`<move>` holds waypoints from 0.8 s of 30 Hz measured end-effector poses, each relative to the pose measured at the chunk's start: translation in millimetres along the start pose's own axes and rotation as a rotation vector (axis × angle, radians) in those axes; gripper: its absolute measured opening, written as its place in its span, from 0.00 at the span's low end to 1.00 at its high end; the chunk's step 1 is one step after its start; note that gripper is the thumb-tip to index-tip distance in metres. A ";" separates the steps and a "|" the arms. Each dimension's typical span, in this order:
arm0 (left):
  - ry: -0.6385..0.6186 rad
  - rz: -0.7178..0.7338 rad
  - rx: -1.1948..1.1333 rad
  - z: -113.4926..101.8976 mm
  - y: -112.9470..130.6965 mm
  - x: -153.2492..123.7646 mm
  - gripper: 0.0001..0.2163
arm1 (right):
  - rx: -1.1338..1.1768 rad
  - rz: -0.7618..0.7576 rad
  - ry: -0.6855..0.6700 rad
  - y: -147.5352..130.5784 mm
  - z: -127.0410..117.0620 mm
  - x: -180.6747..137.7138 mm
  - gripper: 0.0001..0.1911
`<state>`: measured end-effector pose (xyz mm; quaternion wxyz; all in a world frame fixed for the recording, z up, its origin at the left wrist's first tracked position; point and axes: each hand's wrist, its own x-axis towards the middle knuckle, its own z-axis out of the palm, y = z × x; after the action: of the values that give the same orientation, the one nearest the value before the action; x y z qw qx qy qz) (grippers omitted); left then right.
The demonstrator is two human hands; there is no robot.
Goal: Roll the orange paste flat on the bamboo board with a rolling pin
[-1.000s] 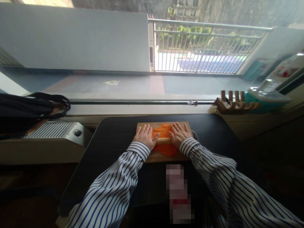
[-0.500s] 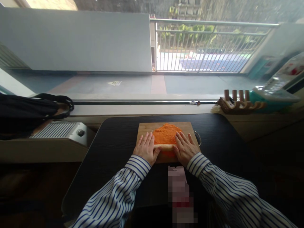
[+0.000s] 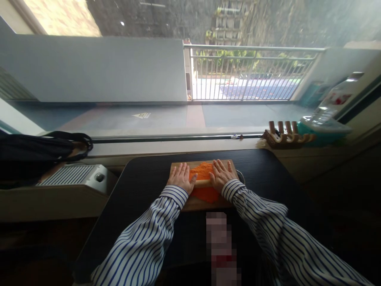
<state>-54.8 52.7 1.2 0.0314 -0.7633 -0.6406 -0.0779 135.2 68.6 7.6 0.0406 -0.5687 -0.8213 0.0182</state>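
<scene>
Head view. Black table (image 3: pixel 145 186), its far edge against the window sill (image 3: pixel 154 147). Wooden board (image 3: pixel 190 205) lay flat near that far edge, roughly midway between the two far corners; probably put there so straightened arms could bear down on it. Metal ring (image 3: pixel 242 177) stuck out past the board's right edge.

Orange dough (image 3: pixel 204 171) was on the board, flattened, showing on both sides of the rolling pin (image 3: pixel 203 183): crumbly toward the board's far edge, smoother and darker toward its near edge. Pin ran about parallel to the table's far edge, across the dough.

Left hand (image 3: pixel 181 178) lay over the pin's left end, right hand (image 3: pixel 220 174) over its right end. Grip: released on both sides, palms down, fingers straight and pointing to the far edge, none clenched round the wood. Hands seemed set wide so the push would be even and the dough's middle left uncovered; flat palms likely left the pin free to turn. Pin's tips hidden beneath them.

Packet (image 3: pixel 218 234), blurred out, lay just off the board's near edge, apart from both hands; contents could not be told. Wooden rack (image 3: pixel 285 137) stood on the sill, beyond the table's far right corner.
</scene>
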 end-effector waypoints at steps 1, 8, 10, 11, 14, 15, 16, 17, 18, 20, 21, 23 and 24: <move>0.003 -0.002 0.005 -0.4 1.0 -3.0 0.31 | -0.002 -0.005 0.012 -0.6 -0.5 -3.0 0.30; 0.081 0.053 0.034 0.3 7.2 -38.9 0.30 | -0.012 -0.053 0.058 -7.0 2.3 -40.6 0.30; 0.105 0.079 0.038 1.8 8.6 -50.7 0.30 | -0.027 -0.087 0.111 -7.8 8.5 -54.1 0.29; 0.117 0.091 0.041 2.5 9.3 -55.9 0.31 | -0.031 -0.108 0.141 -7.9 11.9 -60.1 0.30; 0.142 0.100 0.040 3.6 10.8 -64.5 0.32 | -0.029 -0.144 0.184 -7.6 19.1 -69.7 0.30; 0.138 0.095 0.037 3.3 11.0 -64.3 0.33 | -0.026 -0.140 0.178 -7.5 19.5 -69.4 0.30; 0.125 0.090 0.034 2.7 11.2 -62.6 0.33 | -0.023 -0.129 0.162 -7.4 18.7 -67.5 0.30; 0.105 0.083 0.032 1.7 11.2 -59.3 0.33 | -0.019 -0.116 0.138 -7.3 16.8 -64.1 0.31; 0.082 0.074 0.032 0.6 11.2 -54.9 0.33 | -0.014 -0.101 0.111 -7.3 14.0 -59.5 0.31; 0.032 0.052 0.031 -1.9 11.1 -44.0 0.34 | 0.002 -0.075 0.056 -7.2 6.9 -48.5 0.31; 0.008 0.039 0.029 -2.9 11.1 -38.3 0.34 | 0.011 -0.066 0.030 -7.2 3.1 -42.9 0.31; -0.032 0.013 0.022 -4.4 10.9 -28.3 0.34 | 0.028 -0.052 -0.015 -7.0 -3.4 -33.0 0.32; -0.046 0.004 0.018 -4.7 10.5 -24.8 0.34 | 0.034 -0.047 -0.030 -6.7 -5.7 -29.5 0.31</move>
<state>-49.0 26.0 2.5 0.0240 -0.7659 -0.6402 -0.0544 139.8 38.6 12.5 0.0386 -0.5481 -0.8346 0.0397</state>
